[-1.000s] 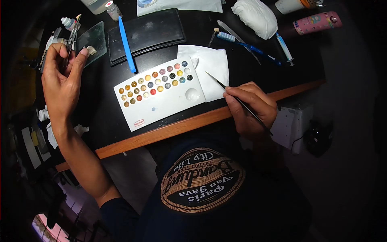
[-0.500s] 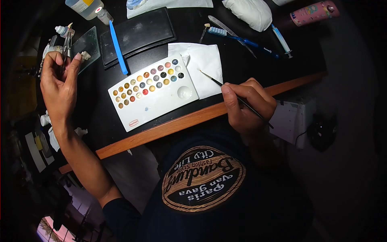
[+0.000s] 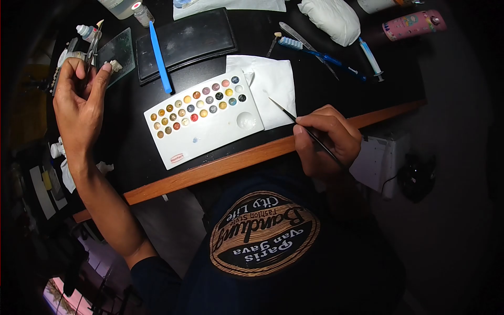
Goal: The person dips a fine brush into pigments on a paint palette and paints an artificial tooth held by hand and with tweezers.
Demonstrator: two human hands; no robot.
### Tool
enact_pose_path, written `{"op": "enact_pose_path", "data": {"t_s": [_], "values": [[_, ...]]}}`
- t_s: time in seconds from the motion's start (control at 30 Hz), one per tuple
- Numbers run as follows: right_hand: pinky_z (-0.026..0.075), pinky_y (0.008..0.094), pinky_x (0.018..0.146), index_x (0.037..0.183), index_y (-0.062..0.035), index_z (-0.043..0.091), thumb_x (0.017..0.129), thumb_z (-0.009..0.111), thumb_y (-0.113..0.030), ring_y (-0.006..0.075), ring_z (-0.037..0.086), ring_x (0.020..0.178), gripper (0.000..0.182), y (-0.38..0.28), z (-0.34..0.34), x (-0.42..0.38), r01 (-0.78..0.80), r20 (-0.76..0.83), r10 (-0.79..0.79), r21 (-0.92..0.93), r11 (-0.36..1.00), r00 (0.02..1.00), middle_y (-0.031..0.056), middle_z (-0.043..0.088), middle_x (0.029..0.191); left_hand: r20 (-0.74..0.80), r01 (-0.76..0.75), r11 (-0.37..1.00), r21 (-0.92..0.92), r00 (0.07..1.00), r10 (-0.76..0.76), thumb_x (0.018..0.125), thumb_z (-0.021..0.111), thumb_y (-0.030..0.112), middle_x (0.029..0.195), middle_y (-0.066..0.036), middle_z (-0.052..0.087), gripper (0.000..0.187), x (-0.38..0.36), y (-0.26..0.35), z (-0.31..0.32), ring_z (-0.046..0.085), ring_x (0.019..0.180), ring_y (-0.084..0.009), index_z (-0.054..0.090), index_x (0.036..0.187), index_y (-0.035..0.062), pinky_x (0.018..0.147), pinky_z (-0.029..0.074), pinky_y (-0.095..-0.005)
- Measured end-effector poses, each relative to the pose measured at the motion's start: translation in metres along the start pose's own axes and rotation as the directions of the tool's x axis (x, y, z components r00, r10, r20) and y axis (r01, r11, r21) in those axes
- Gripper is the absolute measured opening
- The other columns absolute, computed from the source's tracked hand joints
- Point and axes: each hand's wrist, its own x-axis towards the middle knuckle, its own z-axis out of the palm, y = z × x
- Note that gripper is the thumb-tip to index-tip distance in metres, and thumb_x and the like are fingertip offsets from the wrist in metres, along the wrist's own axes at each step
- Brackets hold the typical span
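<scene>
My left hand (image 3: 79, 102) is closed around metal tweezers (image 3: 93, 50), which point upward at the far left. A small cream-coloured piece like a tooth crown (image 3: 100, 23) shows at their tip. My right hand (image 3: 331, 139) pinches a fine paintbrush (image 3: 287, 114) with a dark handle. Its pointed tip is over the folded white paper (image 3: 278, 79); whether it touches cannot be made out. Left of the brush lies a white palette (image 3: 210, 139) with rows of small coloured wells and one larger round hollow. Part of the paper is under the palette's right edge.
A blue plastic stick (image 3: 159, 58) lies across a black flat case (image 3: 191, 39). A glass slab (image 3: 119, 52) with a pale lump is beside my left hand. Toothbrush (image 3: 325, 58), syringe (image 3: 371, 60), white bag (image 3: 333, 21) and pink bottle (image 3: 413, 25) lie at the right.
The view has shifted slightly, so the table things sit a little further right. The brush tip has moved a little nearer to me over the paper. My left hand keeps its hold.
</scene>
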Motion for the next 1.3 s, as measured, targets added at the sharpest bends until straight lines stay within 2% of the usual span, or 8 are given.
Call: {"op": "enact_pose_path", "data": {"t_s": [0.17, 0.37, 0.5, 0.77, 0.87, 0.97, 1.07, 1.3], "values": [[0.042, 0.0242, 0.051, 0.086, -0.0008, 0.073, 0.081, 0.074, -0.001, 0.01, 0.058, 0.057, 0.006, -0.013, 0.004, 0.017, -0.061, 0.041, 0.058, 0.08, 0.995, 0.997, 0.0072, 0.07, 0.072, 0.004, -0.025, 1.0, 0.016, 1.0, 0.025, 0.096, 0.076, 0.005, 0.083, 0.002, 0.048, 0.034, 0.0, 0.004, 0.001, 0.042, 0.074, -0.0042, 0.043, 0.087, 0.0074, 0.066, 0.038, -0.0181], [0.047, 0.0264, 0.052, 0.081, 0.0015, 0.073, 0.076, 0.073, 0.0, 0.0156, 0.066, 0.06, 0.005, -0.02, 0.017, 0.041, 0.009, 0.036, -0.01, 0.031, 0.999, 0.999, 0.0101, 0.07, 0.072, 0.025, -0.049, 0.997, 0.054, 0.999, 0.047, 0.093, 0.079, 0.007, 0.079, 0.001, 0.049, 0.036, -0.001, 0.014, 0.002, 0.043, 0.072, -0.0064, 0.043, 0.087, 0.0075, 0.065, 0.039, -0.0209], [0.036, 0.0213, 0.049, 0.087, 0.0024, 0.075, 0.079, 0.072, 0.003, 0.0044, 0.054, 0.057, 0.009, -0.017, 0.022, 0.047, 0.032, 0.085, -0.031, -0.006, 0.999, 0.996, 0.0055, 0.066, 0.072, 0.034, -0.062, 0.994, 0.087, 0.998, 0.059, 0.092, 0.08, 0.008, 0.078, 0.0, 0.049, 0.036, 0.0, 0.014, 0.001, 0.044, 0.072, -0.0066, 0.044, 0.087, 0.0073, 0.065, 0.04, -0.0212], [0.036, 0.0212, 0.049, 0.085, 0.0028, 0.074, 0.077, 0.071, 0.003, 0.0045, 0.054, 0.056, 0.009, -0.012, 0.028, 0.051, 0.093, 0.076, -0.093, -0.001, 0.996, 0.993, 0.005, 0.065, 0.07, 0.017, -0.052, 0.993, 0.103, 0.999, 0.051, 0.092, 0.08, 0.008, 0.078, 0.0, 0.05, 0.036, 0.0, 0.014, 0.0, 0.046, 0.073, -0.007, 0.045, 0.087, 0.0062, 0.066, 0.041, -0.0215], [0.037, 0.0213, 0.05, 0.088, 0.0037, 0.074, 0.079, 0.07, 0.003, 0.0048, 0.054, 0.058, 0.01, -0.018, 0.022, 0.052, 0.059, 0.119, -0.054, -0.038, 0.998, 0.991, 0.0058, 0.066, 0.073, 0.015, -0.084, 0.991, 0.106, 0.996, 0.083, 0.092, 0.08, 0.008, 0.079, 0.0, 0.05, 0.035, 0.0, 0.014, 0.0, 0.046, 0.073, -0.0072, 0.045, 0.087, 0.006, 0.066, 0.042, -0.0216], [0.039, 0.0206, 0.053, 0.092, 0.0046, 0.073, 0.082, 0.069, 0.004, 0.0049, 0.054, 0.062, 0.011, -0.019, 0.014, 0.048, -0.052, 0.12, 0.043, 0.076, 0.996, 0.992, 0.0072, 0.067, 0.078, 0.018, -0.089, 0.992, 0.091, 0.996, 0.088, 0.092, 0.08, 0.008, 0.079, 0.0, 0.051, 0.035, 0.0, 0.011, -0.001, 0.047, 0.074, -0.0074, 0.046, 0.088, 0.0061, 0.066, 0.042, -0.0217], [0.049, 0.0264, 0.054, 0.089, 0.0019, 0.075, 0.078, 0.074, 0.002, 0.0151, 0.068, 0.066, 0.011, -0.013, 0.001, 0.037, -0.093, 0.013, 0.092, 0.045, 0.995, 0.996, 0.0119, 0.073, 0.081, 0.01, -0.085, 0.993, 0.08, 0.996, 0.084, 0.092, 0.08, 0.008, 0.08, 0.0, 0.051, 0.035, 0.0, 0.014, 0.0, 0.047, 0.074, -0.0076, 0.046, 0.088, 0.0062, 0.067, 0.043, -0.0219], [0.052, 0.0301, 0.059, 0.093, 0.0032, 0.078, 0.078, 0.08, 0.005, 0.0209, 0.071, 0.069, 0.016, 0.001, -0.001, 0.014, 0.108, 0.054, -0.099, -0.186, 0.977, 0.994, 0.013, 0.075, 0.08, 0.008, -0.079, 0.992, 0.1, 0.997, 0.079, 0.093, 0.08, 0.01, 0.078, 0.0, 0.051, 0.034, -0.001, 0.014, 0.002, 0.047, 0.074, -0.0064, 0.046, 0.087, 0.0064, 0.066, 0.043, -0.0215]]}}
